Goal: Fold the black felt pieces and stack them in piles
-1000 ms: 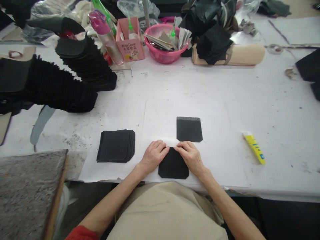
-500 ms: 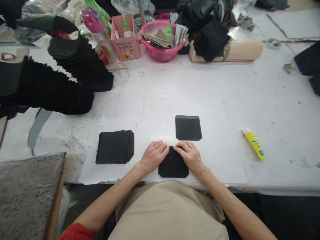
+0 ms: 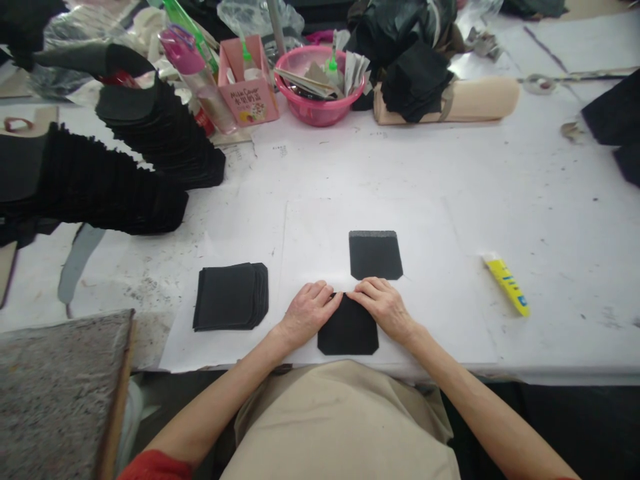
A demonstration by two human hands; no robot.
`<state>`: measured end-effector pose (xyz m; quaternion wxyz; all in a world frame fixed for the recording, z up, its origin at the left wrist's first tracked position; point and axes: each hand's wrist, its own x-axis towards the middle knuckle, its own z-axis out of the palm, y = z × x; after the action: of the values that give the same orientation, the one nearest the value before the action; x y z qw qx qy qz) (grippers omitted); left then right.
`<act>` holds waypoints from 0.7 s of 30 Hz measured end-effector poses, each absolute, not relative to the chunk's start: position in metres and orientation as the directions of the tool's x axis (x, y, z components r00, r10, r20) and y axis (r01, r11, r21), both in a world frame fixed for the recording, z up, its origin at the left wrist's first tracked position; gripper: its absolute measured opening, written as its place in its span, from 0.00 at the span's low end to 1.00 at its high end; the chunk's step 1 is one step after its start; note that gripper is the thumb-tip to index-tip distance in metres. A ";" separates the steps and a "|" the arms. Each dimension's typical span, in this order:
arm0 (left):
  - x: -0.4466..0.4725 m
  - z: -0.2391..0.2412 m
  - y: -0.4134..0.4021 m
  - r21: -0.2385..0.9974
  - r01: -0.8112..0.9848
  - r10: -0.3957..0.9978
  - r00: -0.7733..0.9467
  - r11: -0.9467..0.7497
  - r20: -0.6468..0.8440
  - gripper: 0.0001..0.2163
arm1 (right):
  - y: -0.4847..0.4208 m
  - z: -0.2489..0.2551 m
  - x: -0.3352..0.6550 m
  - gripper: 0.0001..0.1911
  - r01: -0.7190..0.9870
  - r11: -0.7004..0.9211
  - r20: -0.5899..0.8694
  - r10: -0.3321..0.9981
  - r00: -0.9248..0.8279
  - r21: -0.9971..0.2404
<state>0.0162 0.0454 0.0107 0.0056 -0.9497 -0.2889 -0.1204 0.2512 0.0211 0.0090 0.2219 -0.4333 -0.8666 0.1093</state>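
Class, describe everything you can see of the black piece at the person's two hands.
The black piece is roughly square, dark and matt, perhaps leather or fabric. Its two near corners are cut at a slant; its far corners are hidden by the hands. It lies mostly flat on white paper, near the table's front edge. The left hand and right hand touch its far edge, thumbs close together near the middle.

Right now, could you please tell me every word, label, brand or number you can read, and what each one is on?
"Milk Cover": on the front of the pink box; the Chinese characters beneath it are too blurred to read with certainty.
Blue lettering on the yellow tube: too blurred to read.
Small dark marks on the white table surface, near the pink box: too small to read.
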 end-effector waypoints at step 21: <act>0.003 0.010 0.046 0.155 0.511 0.533 0.791 -0.845 0.299 0.10 | 0.026 0.011 0.263 0.15 0.685 0.634 0.254 0.772 -0.582 -0.358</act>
<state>0.0027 0.0464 0.0099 -0.0329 -0.9459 -0.2760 -0.1675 0.2634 0.0257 0.0110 0.1958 -0.4129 -0.8825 0.1111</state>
